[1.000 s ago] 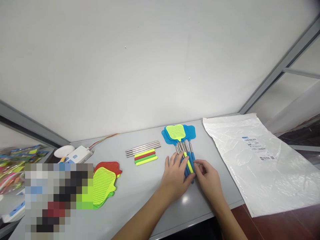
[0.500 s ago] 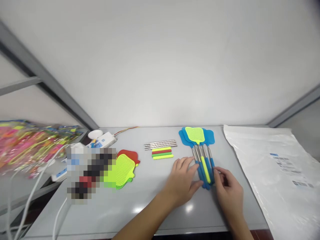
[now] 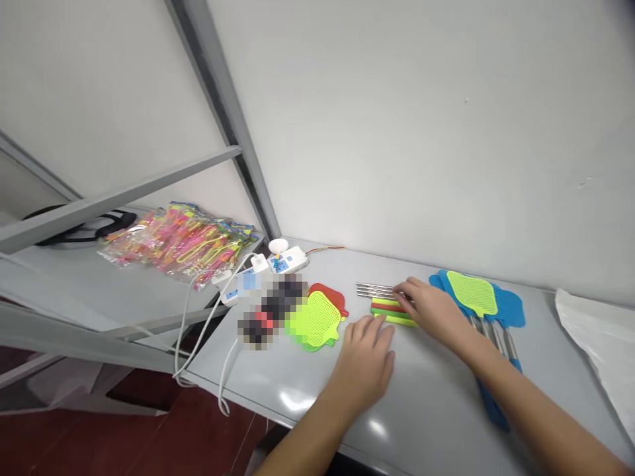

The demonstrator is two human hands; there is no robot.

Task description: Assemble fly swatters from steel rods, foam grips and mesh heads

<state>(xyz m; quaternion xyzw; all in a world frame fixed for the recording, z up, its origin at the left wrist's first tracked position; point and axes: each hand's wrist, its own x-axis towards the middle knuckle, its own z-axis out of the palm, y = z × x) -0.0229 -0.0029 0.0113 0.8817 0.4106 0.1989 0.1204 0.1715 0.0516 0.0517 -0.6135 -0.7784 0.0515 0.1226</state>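
My right hand reaches over the right ends of several thin metal rods, its thumb and fingertips pinched at a rod end. Just below the rods lie short coloured handle tubes in red, green and yellow, partly covered by this hand. My left hand is open, fingers spread, at the near side of the tubes. To its left sit loose fly swatter heads: a yellow mesh one over green, and a red one. Assembled fly swatters, blue with a yellow one on top, lie partly behind my right forearm.
White power strips and cables stand at the table's left end, beside a pixelated dark object. Bagged colourful items lie on the side shelf, behind a grey metal frame bar. A white plastic bag is at the right.
My view has turned left. My right hand has left the assembled swatters and moved left to the rods. My left hand has moved left too, near the tubes.
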